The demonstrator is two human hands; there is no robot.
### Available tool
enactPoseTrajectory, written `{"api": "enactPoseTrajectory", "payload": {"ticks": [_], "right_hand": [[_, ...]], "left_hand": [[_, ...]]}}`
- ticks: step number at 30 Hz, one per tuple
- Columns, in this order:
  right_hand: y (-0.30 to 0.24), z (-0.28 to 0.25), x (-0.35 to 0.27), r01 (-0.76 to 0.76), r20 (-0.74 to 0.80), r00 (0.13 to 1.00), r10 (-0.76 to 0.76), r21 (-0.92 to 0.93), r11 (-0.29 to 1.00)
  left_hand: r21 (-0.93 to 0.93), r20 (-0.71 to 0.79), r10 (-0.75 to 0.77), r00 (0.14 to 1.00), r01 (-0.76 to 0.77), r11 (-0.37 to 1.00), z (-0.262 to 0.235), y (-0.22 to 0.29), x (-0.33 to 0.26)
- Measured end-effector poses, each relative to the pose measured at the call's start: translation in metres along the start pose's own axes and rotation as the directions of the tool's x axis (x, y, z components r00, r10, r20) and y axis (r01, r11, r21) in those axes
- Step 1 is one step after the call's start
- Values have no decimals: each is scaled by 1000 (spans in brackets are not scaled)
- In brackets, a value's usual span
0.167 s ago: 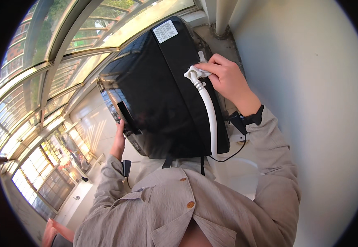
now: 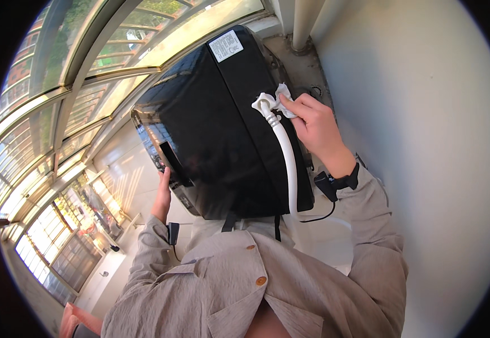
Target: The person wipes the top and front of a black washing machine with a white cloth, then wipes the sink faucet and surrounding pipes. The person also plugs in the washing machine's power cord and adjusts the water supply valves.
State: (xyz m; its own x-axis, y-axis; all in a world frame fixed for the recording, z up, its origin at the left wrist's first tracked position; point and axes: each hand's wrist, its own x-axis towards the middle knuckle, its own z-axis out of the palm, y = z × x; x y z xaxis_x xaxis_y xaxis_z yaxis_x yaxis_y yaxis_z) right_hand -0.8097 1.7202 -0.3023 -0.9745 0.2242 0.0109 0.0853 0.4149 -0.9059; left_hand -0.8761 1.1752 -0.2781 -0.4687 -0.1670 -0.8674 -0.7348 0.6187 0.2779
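Observation:
A black washing machine (image 2: pixel 211 129) with a glossy top stands before me. On its right part, a white inlet hose (image 2: pixel 287 160) ends in a star-shaped white connector (image 2: pixel 264 103). Just right of that connector, my right hand (image 2: pixel 318 127) pinches a crumpled white tissue (image 2: pixel 284 101) between thumb and fingers. Against the machine's left front edge rests my left hand (image 2: pixel 162 194), its fingers stretched along the side and partly hidden. Dark bands with small black boxes are on both wrists.
A pale wall (image 2: pixel 414 141) rises close on the right. Barred windows (image 2: pixel 76 90) run along the left. A vertical pipe (image 2: pixel 303 28) meets the floor in the far corner. A white label (image 2: pixel 226 46) is stuck on the machine's far end.
My right hand has drawn slightly right and down, off the hose connector, taking the tissue along; more of the tissue shows now. The left hand stays at the edge.

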Motion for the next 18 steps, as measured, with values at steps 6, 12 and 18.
{"api": "enactPoseTrajectory", "payload": {"ticks": [6,12,18], "right_hand": [[9,6,27,197,-74,978,-197,-13,980],[6,-3,-11,-9,-44,999,15,145,989],[12,-2,-13,-330,68,939,337,447,831]], "left_hand": [[-7,0,23,1000,-23,1000,2,-1,1],[9,-3,23,1000,-23,1000,0,1,5],[18,26,10,1000,-11,1000,-8,-7,14]]}}
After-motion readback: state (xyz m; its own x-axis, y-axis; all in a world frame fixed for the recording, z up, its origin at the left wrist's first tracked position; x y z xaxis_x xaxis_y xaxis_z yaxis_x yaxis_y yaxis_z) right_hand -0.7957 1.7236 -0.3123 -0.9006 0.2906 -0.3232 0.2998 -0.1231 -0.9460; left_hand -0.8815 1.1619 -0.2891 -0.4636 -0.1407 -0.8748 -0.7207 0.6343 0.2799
